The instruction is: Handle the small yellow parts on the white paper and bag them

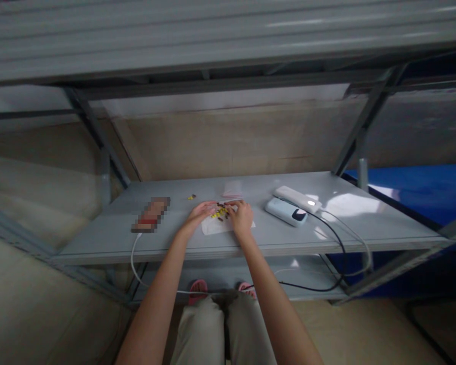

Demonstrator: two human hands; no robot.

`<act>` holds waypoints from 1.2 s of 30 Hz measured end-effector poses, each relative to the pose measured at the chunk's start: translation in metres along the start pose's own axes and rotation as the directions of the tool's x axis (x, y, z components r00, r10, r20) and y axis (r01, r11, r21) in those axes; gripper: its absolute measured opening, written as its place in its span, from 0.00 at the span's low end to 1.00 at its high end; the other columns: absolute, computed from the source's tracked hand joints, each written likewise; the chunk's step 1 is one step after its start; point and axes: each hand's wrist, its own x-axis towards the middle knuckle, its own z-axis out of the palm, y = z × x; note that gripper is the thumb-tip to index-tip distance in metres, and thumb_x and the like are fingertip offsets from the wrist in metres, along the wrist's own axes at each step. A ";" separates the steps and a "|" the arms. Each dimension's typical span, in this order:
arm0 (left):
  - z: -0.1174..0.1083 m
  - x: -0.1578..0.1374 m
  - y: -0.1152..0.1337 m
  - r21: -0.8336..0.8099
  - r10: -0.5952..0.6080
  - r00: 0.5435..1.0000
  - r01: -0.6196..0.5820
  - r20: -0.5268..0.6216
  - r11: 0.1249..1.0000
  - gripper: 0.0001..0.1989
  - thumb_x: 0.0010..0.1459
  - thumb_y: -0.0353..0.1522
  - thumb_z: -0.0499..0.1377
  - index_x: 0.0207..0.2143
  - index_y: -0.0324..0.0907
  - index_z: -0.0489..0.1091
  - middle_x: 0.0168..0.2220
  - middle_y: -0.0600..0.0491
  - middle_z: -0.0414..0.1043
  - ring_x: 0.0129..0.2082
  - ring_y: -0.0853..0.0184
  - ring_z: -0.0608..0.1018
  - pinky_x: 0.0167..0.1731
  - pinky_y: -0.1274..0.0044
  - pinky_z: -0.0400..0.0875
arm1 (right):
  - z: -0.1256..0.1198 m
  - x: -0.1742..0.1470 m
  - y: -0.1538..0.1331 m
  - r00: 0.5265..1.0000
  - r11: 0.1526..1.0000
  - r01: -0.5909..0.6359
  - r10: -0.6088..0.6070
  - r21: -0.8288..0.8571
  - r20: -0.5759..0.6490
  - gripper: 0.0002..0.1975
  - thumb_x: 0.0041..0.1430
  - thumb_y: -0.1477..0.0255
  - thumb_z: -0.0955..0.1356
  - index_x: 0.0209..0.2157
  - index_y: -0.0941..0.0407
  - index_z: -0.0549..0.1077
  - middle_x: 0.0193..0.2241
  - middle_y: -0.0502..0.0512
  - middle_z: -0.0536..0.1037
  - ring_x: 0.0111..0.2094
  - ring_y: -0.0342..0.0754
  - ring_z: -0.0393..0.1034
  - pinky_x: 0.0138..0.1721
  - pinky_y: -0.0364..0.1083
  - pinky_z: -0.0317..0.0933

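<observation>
A pile of small yellow and dark brown pieces point(221, 211) lies on a white sheet point(213, 227) on the grey table; they are too small to name. My left hand point(201, 210) rests at the left side of the pile, its fingers stretched out towards it and apparently holding nothing. From the right, my right hand point(241, 215) reaches in with bent fingers, the tips together at the pile's edge. Whatever is between those tips is hidden. Just behind the hands lies a small clear, pinkish bag point(232, 189). A few more yellow and dark pieces point(191, 197) sit apart, further left.
A blurred-out phone-like object point(151, 215) with a white cable lies at the left of the grey table point(110, 238). To the right are a pale blue device point(285, 212) and a white power bank point(296, 197), with cables hanging over the front edge. Metal posts frame the table.
</observation>
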 end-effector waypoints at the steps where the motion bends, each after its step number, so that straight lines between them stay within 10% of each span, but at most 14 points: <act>1: 0.000 -0.001 0.001 -0.007 0.004 1.000 -0.004 -0.017 1.000 0.21 0.44 0.38 0.63 0.42 0.40 0.70 0.41 0.47 0.74 0.45 0.60 0.73 0.49 0.69 0.61 | 0.000 -0.001 0.000 0.999 0.999 -0.012 0.013 -0.045 0.034 0.09 0.55 0.66 0.65 0.34 0.51 0.76 0.37 0.55 0.74 0.40 0.50 0.62 0.39 0.46 0.52; 12: -0.001 0.001 0.000 -0.028 0.016 1.000 -0.016 -0.026 0.999 0.22 0.44 0.40 0.63 0.42 0.39 0.69 0.42 0.46 0.74 0.45 0.59 0.73 0.49 0.68 0.61 | 0.002 -0.002 -0.005 0.989 0.987 0.000 0.023 -0.158 0.147 0.07 0.50 0.66 0.67 0.29 0.51 0.78 0.36 0.55 0.75 0.43 0.51 0.62 0.39 0.46 0.51; 17: -0.001 0.002 -0.002 -0.020 0.000 1.000 -0.001 -0.028 1.000 0.20 0.44 0.38 0.64 0.41 0.40 0.70 0.41 0.47 0.74 0.45 0.60 0.73 0.49 0.68 0.61 | 0.000 0.004 -0.004 0.998 0.996 -0.050 0.047 0.072 0.050 0.09 0.53 0.65 0.66 0.31 0.52 0.77 0.36 0.54 0.75 0.41 0.49 0.64 0.40 0.45 0.52; 23: 0.000 0.003 -0.001 0.040 0.008 0.999 -0.007 -0.033 0.999 0.20 0.41 0.38 0.65 0.38 0.42 0.71 0.43 0.48 0.73 0.46 0.59 0.72 0.49 0.69 0.62 | 0.006 0.011 -0.005 0.979 0.927 0.162 -0.194 0.338 0.063 0.11 0.57 0.67 0.64 0.32 0.55 0.77 0.37 0.53 0.76 0.41 0.45 0.66 0.43 0.43 0.54; 29: -0.002 0.004 0.001 0.013 0.018 0.994 -0.017 -0.107 1.000 0.23 0.40 0.41 0.65 0.40 0.40 0.70 0.39 0.47 0.75 0.44 0.59 0.73 0.48 0.69 0.63 | 0.003 0.005 -0.003 0.999 0.988 0.050 -0.046 0.144 -0.029 0.14 0.60 0.67 0.60 0.37 0.55 0.75 0.38 0.54 0.75 0.41 0.47 0.64 0.42 0.44 0.53; 36: -0.009 0.006 -0.005 -0.015 0.045 0.971 -0.049 -0.236 0.999 0.24 0.42 0.42 0.64 0.41 0.41 0.69 0.39 0.49 0.75 0.43 0.61 0.74 0.48 0.70 0.63 | -0.003 -0.004 -0.006 0.983 0.995 0.054 -0.039 -0.080 0.178 0.08 0.52 0.62 0.67 0.31 0.49 0.77 0.36 0.52 0.76 0.40 0.49 0.64 0.38 0.45 0.51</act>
